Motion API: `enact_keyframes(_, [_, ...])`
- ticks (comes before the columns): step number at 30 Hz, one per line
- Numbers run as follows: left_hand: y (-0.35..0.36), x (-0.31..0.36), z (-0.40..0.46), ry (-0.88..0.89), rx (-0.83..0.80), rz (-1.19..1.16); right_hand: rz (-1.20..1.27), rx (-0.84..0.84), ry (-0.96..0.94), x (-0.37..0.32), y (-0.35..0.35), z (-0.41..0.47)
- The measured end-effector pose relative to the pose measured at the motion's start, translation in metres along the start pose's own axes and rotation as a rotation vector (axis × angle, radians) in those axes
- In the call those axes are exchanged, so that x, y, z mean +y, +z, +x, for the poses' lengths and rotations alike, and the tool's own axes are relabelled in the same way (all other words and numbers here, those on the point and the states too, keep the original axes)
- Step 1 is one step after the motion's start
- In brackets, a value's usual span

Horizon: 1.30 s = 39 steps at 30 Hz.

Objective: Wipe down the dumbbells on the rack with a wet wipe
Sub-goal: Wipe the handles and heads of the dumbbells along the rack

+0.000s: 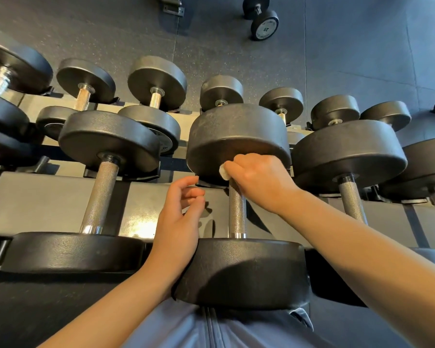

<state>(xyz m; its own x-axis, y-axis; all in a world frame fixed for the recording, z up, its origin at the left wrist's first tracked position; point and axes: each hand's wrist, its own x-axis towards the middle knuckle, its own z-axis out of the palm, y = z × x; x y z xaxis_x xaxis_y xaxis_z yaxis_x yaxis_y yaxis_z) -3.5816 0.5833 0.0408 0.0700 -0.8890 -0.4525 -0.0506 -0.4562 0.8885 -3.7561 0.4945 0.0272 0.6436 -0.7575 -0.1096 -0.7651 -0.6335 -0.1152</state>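
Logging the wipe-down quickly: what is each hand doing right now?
Left hand: open, fingers loosely curled, holding nothing, beside the dumbbell handle.
Right hand: closed on the wet wipe at the far end of that handle.

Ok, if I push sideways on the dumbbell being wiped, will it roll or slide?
Probably neither. The dumbbell looks heavy, with thick black heads, and seems seated in a rack cradle. The knurled handle should resist slipping under the right hand and wet wipe.
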Motion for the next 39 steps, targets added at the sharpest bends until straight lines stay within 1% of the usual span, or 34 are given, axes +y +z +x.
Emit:
enact_keyframes(2, [0.000, 0.000, -0.001, 0.001, 0.000, -0.009, 0.000, 0.127, -0.025, 0.007, 0.007, -0.010])
enact_keyframes(4, [-0.001, 0.001, -0.001, 0.003, -0.002, -0.014, -0.030, 0.192, -0.010, 0.010, 0.010, -0.016])
enact_keyframes(7, [0.000, 0.001, -0.002, 0.007, -0.012, -0.018, 0.037, 0.231, 0.134, 0.006, 0.016, -0.020])
enact_keyframes(9, [0.001, 0.001, -0.001, 0.009, -0.007, -0.020, 0.120, 0.200, 0.238, 0.004, 0.026, -0.023])
enact_keyframes(11, [0.001, 0.000, -0.001, 0.012, -0.006, -0.012, 0.166, 0.095, 0.339, 0.002, 0.037, -0.026])
enact_keyframes(12, [0.001, -0.001, -0.001, 0.011, -0.006, -0.007, 0.190, 0.074, 0.362, 0.002, 0.041, -0.027])
enact_keyframes(14, [0.001, -0.001, -0.001, 0.005, -0.001, -0.004, 0.210, 0.157, 0.340, 0.001, 0.041, -0.026])
enact_keyframes(18, [0.000, 0.000, 0.000, 0.006, -0.002, -0.018, 0.001, 0.332, 0.212, 0.004, 0.018, -0.023])
enact_keyframes(20, [0.000, 0.000, 0.000, 0.007, -0.007, -0.023, -0.050, 0.375, 0.112, 0.003, 0.003, -0.019])
enact_keyframes(22, [0.001, 0.000, 0.000, 0.003, -0.008, -0.036, -0.034, 0.345, 0.021, -0.004, -0.009, -0.007])
enact_keyframes(23, [0.001, 0.001, 0.000, 0.001, -0.009, -0.039, -0.029, 0.287, -0.010, -0.010, -0.014, 0.001])
enact_keyframes(24, [0.001, 0.001, 0.000, 0.001, -0.008, -0.038, -0.052, 0.187, -0.030, -0.016, -0.018, 0.008])
enact_keyframes(26, [0.001, 0.002, -0.001, 0.004, -0.002, -0.029, -0.138, -0.131, 0.003, -0.029, -0.023, 0.021])
enact_keyframes(27, [0.001, 0.002, -0.001, 0.007, 0.008, -0.029, -0.165, -0.209, 0.023, -0.032, -0.022, 0.024])
enact_keyframes(29, [0.001, 0.002, -0.002, 0.007, 0.023, -0.039, -0.174, -0.240, 0.024, -0.034, -0.026, 0.025])
enact_keyframes(35, [0.001, 0.004, -0.002, 0.007, 0.007, -0.023, -0.158, -0.217, 0.036, -0.018, -0.033, 0.013])
enact_keyframes(37, [0.001, 0.005, -0.002, 0.004, 0.008, -0.019, -0.150, -0.179, 0.052, -0.012, -0.026, 0.003])
enact_keyframes(39, [0.001, 0.005, -0.001, 0.006, 0.008, -0.013, -0.138, -0.092, 0.063, -0.007, -0.015, -0.005])
